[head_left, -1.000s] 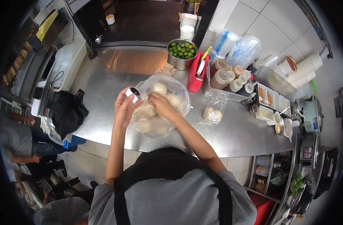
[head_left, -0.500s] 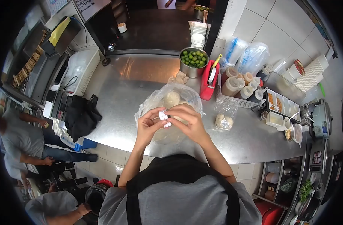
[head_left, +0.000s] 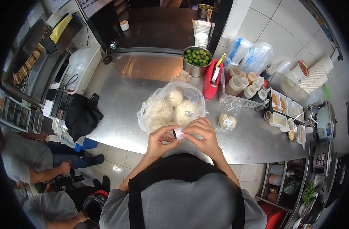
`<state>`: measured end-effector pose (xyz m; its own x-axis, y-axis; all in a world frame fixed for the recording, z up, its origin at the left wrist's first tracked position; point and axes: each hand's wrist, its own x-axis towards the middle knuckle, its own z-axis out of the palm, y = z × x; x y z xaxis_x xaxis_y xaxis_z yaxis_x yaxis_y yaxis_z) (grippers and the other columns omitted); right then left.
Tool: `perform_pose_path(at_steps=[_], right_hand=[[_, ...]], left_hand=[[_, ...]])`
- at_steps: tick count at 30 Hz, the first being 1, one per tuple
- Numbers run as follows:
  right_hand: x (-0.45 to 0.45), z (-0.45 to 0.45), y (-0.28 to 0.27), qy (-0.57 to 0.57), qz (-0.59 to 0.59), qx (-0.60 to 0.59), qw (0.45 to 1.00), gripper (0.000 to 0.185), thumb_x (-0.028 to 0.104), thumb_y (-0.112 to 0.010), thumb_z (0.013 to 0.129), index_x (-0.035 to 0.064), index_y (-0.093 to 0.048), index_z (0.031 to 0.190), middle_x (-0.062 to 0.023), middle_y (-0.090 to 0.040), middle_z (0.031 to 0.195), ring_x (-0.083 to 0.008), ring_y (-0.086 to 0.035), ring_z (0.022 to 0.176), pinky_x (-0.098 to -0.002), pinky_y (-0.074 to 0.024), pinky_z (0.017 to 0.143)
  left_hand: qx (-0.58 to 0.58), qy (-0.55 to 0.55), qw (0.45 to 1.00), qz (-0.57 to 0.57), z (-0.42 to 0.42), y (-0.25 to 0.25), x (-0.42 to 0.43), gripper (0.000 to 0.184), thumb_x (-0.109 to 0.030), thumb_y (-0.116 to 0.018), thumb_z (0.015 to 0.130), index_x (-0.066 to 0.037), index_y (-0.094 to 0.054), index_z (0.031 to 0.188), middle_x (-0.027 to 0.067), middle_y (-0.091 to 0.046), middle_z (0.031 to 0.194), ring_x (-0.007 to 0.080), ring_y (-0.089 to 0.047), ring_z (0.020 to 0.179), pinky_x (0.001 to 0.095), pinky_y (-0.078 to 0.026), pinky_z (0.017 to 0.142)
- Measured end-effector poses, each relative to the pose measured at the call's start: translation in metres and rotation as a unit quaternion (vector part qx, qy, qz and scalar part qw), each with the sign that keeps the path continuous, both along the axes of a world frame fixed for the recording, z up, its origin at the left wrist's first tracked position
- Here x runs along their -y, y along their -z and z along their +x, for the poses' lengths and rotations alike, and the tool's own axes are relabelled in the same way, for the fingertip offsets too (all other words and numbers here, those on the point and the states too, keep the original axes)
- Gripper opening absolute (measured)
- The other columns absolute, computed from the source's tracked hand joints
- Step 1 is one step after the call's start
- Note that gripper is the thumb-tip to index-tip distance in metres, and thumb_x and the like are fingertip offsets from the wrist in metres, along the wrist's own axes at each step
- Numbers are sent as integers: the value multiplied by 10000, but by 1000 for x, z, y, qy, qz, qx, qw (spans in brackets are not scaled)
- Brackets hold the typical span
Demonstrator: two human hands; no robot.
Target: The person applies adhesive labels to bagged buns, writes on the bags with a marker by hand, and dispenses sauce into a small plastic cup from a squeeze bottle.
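Note:
Between my hands, above the front of the steel counter, is a small roll of white labels with a dark end facing left. My left hand grips its left side with thumb and fingers. My right hand pinches its right side. Just beyond them lies a clear plastic bag holding several round, pale dough-like balls. A printed label shows on the right-hand ball. To the right is a smaller clear bag with pale pieces and a printed label.
Behind the bag stand a metal pot of green limes and a red tape dispenser. Farther right are a basket of sauce bottles and a topping tray. A black cloth lies left. Other people are at the lower left.
Both hands have drawn back toward my body and slightly right, uncovering the balls in the bag. The roll has turned and shows its dark end. The people at left have shifted.

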<state>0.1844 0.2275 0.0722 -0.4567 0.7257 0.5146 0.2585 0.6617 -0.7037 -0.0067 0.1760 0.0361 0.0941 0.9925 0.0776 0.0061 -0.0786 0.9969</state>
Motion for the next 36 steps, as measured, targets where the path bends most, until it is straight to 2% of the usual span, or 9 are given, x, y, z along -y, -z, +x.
perform_pose_path(at_steps=[4,10,16,19,25,29,32,35,36], right_hand=[[5,3,-3,0,-21,24,1000,83,100,-709,755,83,-651,813,-17,-624,824,-185,-590,874,-410,-335,989],[4,7,-3,-25,-62,79,995,117,93,-674,785,72,-573,840,-37,-587,846,-234,-577,899,-445,-325,1004],[3,5,-1,-18,-52,66,996,167,92,-704,765,67,-601,894,-48,-602,911,-247,-560,921,-459,-323,994],[6,-6,0,53,-3,13,999,180,99,-724,739,81,-637,896,-40,-600,926,-240,-560,916,-466,-309,1005],[8,-9,11,93,115,38,988,101,130,-716,730,112,-656,810,-8,-587,947,-209,-547,971,-505,-255,1039],[7,-13,14,96,69,17,993,90,115,-698,750,106,-633,811,-23,-574,980,-222,-537,979,-502,-257,1031],[5,-16,20,82,-61,-54,993,138,90,-718,743,108,-647,859,-47,-569,1041,-258,-529,1006,-500,-287,1007],[1,-15,22,75,-92,-85,989,153,108,-723,751,106,-651,885,-57,-566,1102,-270,-519,1040,-510,-279,1016],[1,-14,21,89,-36,-49,994,159,114,-726,747,106,-654,889,-54,-568,1109,-267,-522,1043,-510,-274,1024]], left_hand=[[13,-5,1000,-13,3,2,3,494,96,-722,729,3,-575,1192,77,-692,854,115,-669,795,257,-538,733],[-5,-26,999,19,8,4,3,473,67,-734,720,-14,-601,1167,70,-685,814,103,-667,766,229,-548,687],[-2,-62,998,17,11,6,0,440,64,-737,724,-6,-605,1139,68,-688,791,92,-658,720,225,-545,675],[24,-75,997,1,12,6,-1,433,63,-744,724,-1,-602,1128,64,-687,782,83,-652,706,222,-534,654],[36,-99,994,9,13,9,0,445,61,-755,721,6,-593,1132,55,-687,774,75,-646,693,209,-507,626],[10,-104,994,9,13,7,-1,449,60,-755,721,13,-590,1135,54,-681,762,82,-649,697,216,-521,631],[-23,-111,993,37,15,6,-6,444,55,-756,720,15,-593,1131,53,-678,755,91,-654,700,217,-533,608],[-42,-118,992,34,16,2,-8,438,42,-762,717,9,-600,1123,54,-678,757,94,-655,694,212,-529,587],[-51,-121,991,30,16,1,-9,440,35,-767,713,6,-603,1119,54,-678,756,94,-655,689,212,-527,581]])
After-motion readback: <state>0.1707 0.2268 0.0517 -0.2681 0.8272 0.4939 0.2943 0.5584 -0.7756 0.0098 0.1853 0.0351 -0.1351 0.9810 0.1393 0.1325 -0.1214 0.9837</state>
